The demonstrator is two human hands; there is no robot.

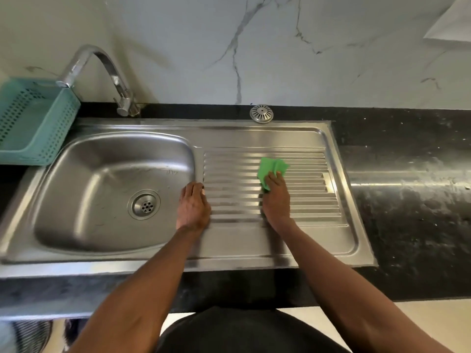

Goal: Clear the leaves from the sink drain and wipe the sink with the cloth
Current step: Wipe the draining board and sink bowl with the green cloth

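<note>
While right hand (276,197) fingers are pinching green cloth (271,169) on ribbed drainboard (305,200), left hand (193,207) is resting flat, holding nothing. Risk: cloth snagging ridges, missing basin (107,174) and drain (144,206).

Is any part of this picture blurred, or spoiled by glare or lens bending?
Head view: slight motion blur on the right hand and green cloth; bright glare streaks on the ribbed drainboard; the wide-angle lens bends the sink front edge.
</note>
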